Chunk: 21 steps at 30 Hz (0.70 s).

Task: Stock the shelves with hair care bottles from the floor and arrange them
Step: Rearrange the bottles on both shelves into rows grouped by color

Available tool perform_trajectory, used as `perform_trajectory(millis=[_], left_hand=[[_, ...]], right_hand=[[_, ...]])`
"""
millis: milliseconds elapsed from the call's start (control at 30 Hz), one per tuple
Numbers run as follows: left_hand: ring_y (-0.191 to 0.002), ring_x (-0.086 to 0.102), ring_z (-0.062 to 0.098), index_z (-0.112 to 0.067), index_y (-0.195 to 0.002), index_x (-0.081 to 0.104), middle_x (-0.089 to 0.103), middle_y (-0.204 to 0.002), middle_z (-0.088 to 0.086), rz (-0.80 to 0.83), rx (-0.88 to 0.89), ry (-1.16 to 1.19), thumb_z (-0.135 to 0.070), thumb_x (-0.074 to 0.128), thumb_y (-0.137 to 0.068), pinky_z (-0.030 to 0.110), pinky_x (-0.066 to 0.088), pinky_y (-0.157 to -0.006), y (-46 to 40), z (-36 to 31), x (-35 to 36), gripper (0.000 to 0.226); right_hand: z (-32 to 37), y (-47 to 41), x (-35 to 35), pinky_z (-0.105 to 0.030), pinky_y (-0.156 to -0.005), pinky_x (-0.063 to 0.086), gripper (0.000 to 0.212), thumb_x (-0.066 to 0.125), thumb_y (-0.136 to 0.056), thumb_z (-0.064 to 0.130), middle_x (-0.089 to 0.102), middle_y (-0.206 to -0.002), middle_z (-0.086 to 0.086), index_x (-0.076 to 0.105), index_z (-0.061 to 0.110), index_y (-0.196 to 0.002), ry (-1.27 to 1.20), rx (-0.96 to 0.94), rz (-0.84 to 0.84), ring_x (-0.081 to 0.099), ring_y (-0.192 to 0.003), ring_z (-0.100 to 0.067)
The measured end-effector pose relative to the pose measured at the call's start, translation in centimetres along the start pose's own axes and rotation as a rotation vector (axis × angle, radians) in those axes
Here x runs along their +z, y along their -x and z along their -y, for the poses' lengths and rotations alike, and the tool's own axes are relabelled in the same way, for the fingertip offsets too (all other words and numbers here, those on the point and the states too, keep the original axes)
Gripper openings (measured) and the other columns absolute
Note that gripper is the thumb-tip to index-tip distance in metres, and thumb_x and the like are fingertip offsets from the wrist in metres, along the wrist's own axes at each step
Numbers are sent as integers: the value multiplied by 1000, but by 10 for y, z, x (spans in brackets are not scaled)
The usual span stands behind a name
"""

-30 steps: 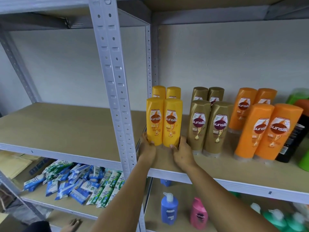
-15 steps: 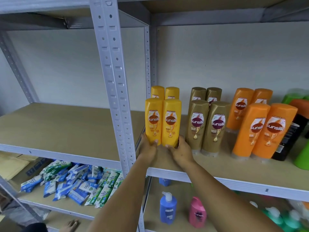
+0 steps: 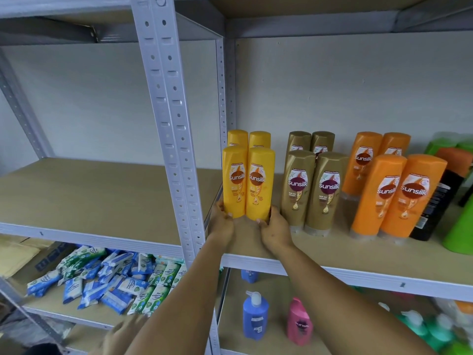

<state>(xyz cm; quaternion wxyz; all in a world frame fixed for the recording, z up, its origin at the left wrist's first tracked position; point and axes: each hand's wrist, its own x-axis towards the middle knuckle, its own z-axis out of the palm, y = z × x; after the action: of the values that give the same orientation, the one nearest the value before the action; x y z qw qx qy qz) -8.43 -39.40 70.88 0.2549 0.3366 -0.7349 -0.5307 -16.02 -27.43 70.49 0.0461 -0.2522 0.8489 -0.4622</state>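
Both hands cup the bases of the front yellow bottles point(image 3: 247, 184) on the shelf point(image 3: 332, 254); left hand point(image 3: 222, 218) and right hand point(image 3: 275, 225) curl their fingers round them, seemingly squaring the pair against the upright post point(image 3: 176, 149), in line with the gold bottles point(image 3: 313, 188).

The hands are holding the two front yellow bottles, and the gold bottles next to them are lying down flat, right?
Not quite. The left hand and right hand do hold the two front yellow bottles, but the gold bottles beside them stand upright, not lying flat. The head view shows it.
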Motion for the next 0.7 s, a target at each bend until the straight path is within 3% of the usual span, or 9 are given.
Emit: perform_trajectory(millis=[100, 200, 300, 433, 567, 700], left_hand=[[-109, 55, 18, -26, -137, 36, 55, -125, -5, 32, 48, 110, -30, 60, -93, 30, 50, -83, 0, -2, 3, 51], [-113, 48, 13, -20, -142, 30, 47, -127, -7, 50, 103, 123, -34, 63, -89, 29, 43, -88, 3, -5, 4, 64], [-120, 51, 21, -19, -140, 32, 50, -135, 1, 32, 92, 121, -35, 58, -92, 33, 42, -90, 0, -5, 4, 57], [-124, 51, 27, -19, -139, 34, 52, -137, 4, 39, 89, 94, -36, 53, -95, 40, 44, -97, -3, -4, 1, 50], [-124, 50, 27, -21, -142, 33, 51, -138, 2, 34, 88, 19, -35, 46, -99, 33, 39, -91, -3, -2, -2, 47], [-120, 52, 28, -25, -141, 32, 52, -135, 2, 1, 19, 37, -29, 49, -98, 38, 44, -89, -8, -2, 0, 47]], right_hand=[[-1, -1, 0, -39, -91, 45, 38, 59, -92, 20, 59, -124, -15, 46, 10, -127, -14, 10, 3, 55, -112, -33], [2, 0, 1, -36, -92, 45, 49, 65, -88, 24, 58, -126, -11, 42, 13, -129, -91, -1, 8, 56, -113, -31], [6, -1, 3, -35, -92, 44, 55, 68, -86, 27, 56, -128, -10, 38, 14, -131, -138, 8, 9, 53, -115, -31], [9, -4, 7, -39, -93, 44, 49, 66, -88, 21, 56, -127, -14, 39, 10, -128, -136, 28, -30, 53, -115, -33], [7, -6, 7, -40, -93, 44, 46, 63, -89, 20, 56, -126, -16, 39, 8, -126, -114, 43, -17, 53, -114, -34], [7, -9, 7, -39, -94, 44, 46, 63, -88, 19, 56, -127, -16, 41, 9, -127, -129, 73, -13, 52, -115, -35]])
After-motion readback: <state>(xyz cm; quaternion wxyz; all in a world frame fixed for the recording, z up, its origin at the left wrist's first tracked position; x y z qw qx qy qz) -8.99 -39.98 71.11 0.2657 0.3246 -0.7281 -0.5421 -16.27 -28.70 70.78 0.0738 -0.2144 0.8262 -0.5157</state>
